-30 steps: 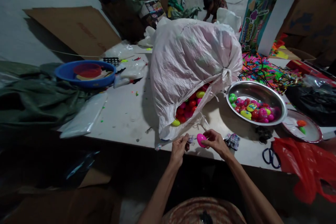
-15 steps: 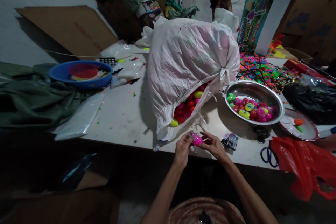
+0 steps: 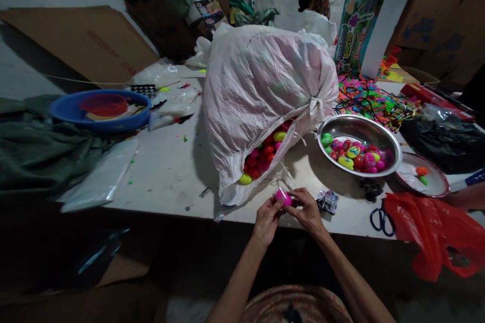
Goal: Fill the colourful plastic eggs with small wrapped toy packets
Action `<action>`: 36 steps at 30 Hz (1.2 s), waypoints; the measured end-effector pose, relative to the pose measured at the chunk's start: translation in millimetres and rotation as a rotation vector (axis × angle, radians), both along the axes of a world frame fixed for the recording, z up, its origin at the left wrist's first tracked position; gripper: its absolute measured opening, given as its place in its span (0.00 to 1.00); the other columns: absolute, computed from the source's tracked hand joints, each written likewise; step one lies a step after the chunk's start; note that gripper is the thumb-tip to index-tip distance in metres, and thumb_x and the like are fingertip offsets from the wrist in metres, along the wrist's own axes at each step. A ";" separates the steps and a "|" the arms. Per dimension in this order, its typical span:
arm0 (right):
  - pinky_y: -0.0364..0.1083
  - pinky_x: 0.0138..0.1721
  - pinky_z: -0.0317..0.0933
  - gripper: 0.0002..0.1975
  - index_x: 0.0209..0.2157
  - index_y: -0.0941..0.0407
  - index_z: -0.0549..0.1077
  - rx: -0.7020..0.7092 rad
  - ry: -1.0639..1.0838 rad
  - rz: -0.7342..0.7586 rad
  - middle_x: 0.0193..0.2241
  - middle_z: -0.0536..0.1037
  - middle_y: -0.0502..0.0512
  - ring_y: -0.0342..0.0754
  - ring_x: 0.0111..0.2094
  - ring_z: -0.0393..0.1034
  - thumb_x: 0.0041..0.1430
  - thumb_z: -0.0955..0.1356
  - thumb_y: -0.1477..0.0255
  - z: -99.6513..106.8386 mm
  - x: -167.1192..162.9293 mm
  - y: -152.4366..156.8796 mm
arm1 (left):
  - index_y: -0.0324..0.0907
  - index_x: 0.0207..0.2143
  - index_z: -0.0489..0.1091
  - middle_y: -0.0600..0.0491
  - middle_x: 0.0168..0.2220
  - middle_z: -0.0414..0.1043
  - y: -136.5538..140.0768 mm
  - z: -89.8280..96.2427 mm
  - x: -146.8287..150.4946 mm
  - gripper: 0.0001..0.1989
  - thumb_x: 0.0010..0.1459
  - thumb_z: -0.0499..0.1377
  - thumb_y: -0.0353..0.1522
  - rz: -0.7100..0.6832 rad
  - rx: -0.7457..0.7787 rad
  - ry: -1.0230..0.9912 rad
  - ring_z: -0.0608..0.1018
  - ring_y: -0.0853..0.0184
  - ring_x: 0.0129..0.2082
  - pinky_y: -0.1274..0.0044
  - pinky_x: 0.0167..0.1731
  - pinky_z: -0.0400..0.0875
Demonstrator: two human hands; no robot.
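A bright pink plastic egg (image 3: pixel 283 198) is held between my two hands at the table's front edge. My left hand (image 3: pixel 267 219) grips it from the left, thumb and fingers closed. On the other side, the fingers of my right hand (image 3: pixel 306 208) pinch the same egg. Just beyond lies a big white woven sack (image 3: pixel 265 75), its mouth showing red, pink and yellow eggs (image 3: pixel 261 159). To the right stands a steel bowl (image 3: pixel 379 133) with several coloured eggs, some bearing printed stickers. A small crumpled printed packet (image 3: pixel 328 202) lies beside my right hand.
Blue-handled scissors (image 3: pixel 382 222) and a red plastic bag (image 3: pixel 420 227) lie at the right front edge. A plate (image 3: pixel 441 189) holds orange and green pieces. A blue basin (image 3: pixel 64 113) stands left. Someone's arm (image 3: pixel 468 197) shows far right; another person (image 3: pixel 316 10) is behind the sack.
The view has shifted slightly, so the scene sits further left. The pink egg has turned between my fingers, and my right hand has closed in on it.
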State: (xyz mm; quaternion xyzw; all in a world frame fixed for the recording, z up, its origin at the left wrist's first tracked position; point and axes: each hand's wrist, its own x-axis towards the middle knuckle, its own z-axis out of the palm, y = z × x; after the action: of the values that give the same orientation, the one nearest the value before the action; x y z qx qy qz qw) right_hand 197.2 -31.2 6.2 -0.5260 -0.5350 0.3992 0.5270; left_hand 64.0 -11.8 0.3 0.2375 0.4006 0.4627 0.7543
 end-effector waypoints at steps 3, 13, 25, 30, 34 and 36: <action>0.44 0.29 0.66 0.20 0.44 0.53 0.72 0.001 -0.018 0.000 0.37 0.71 0.54 0.43 0.28 0.68 0.46 0.72 0.69 8.0 3.0 -1.5 | 0.38 0.40 0.72 0.48 0.37 0.75 2.9 2.0 -0.7 0.18 0.44 0.66 0.32 -0.089 -0.050 -0.046 0.76 0.67 0.34 0.75 0.39 0.68; 0.43 0.29 0.64 0.15 0.37 0.55 0.71 0.045 -0.044 -0.118 0.33 0.73 0.52 0.44 0.27 0.69 0.44 0.72 0.70 15.5 9.1 -7.9 | 0.40 0.36 0.72 0.51 0.33 0.75 4.7 9.9 7.1 0.15 0.45 0.66 0.35 -0.101 -0.110 -0.082 0.75 0.68 0.32 0.77 0.33 0.68; 0.47 0.32 0.68 0.25 0.38 0.56 0.69 -0.194 0.347 -0.121 0.29 0.75 0.52 0.47 0.28 0.72 0.38 0.75 0.62 -2.7 7.4 -7.6 | 0.41 0.36 0.74 0.53 0.32 0.75 4.6 14.8 17.5 0.19 0.39 0.68 0.38 0.036 0.014 0.115 0.73 0.69 0.30 0.78 0.30 0.65; 0.48 0.36 0.67 0.22 0.45 0.55 0.69 -0.023 -0.033 -0.124 0.31 0.75 0.53 0.47 0.30 0.71 0.46 0.72 0.67 5.9 9.2 -7.5 | 0.40 0.37 0.75 0.50 0.34 0.76 -0.9 11.1 15.7 0.19 0.41 0.67 0.38 -0.009 0.029 0.144 0.74 0.68 0.31 0.79 0.30 0.64; 0.44 0.30 0.67 0.19 0.44 0.53 0.71 0.027 -0.173 -0.096 0.36 0.73 0.55 0.45 0.29 0.70 0.48 0.70 0.69 10.8 7.2 -7.2 | 0.38 0.36 0.75 0.48 0.33 0.76 0.7 7.5 14.4 0.18 0.43 0.66 0.38 -0.051 0.023 0.108 0.74 0.67 0.32 0.77 0.32 0.65; 0.43 0.27 0.66 0.17 0.41 0.54 0.73 0.006 -0.163 -0.072 0.36 0.74 0.55 0.45 0.28 0.71 0.47 0.70 0.69 12.5 13.0 -2.5 | 0.37 0.35 0.74 0.48 0.32 0.76 3.3 7.8 17.0 0.18 0.43 0.66 0.40 -0.084 0.007 0.138 0.74 0.66 0.31 0.77 0.31 0.65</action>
State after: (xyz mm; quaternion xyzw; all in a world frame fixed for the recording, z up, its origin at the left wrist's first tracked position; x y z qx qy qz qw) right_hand 210.2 -33.7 18.7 -0.5741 -0.5580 0.3343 0.4973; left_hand 81.0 -8.6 8.2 0.2882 0.4397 0.4147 0.7427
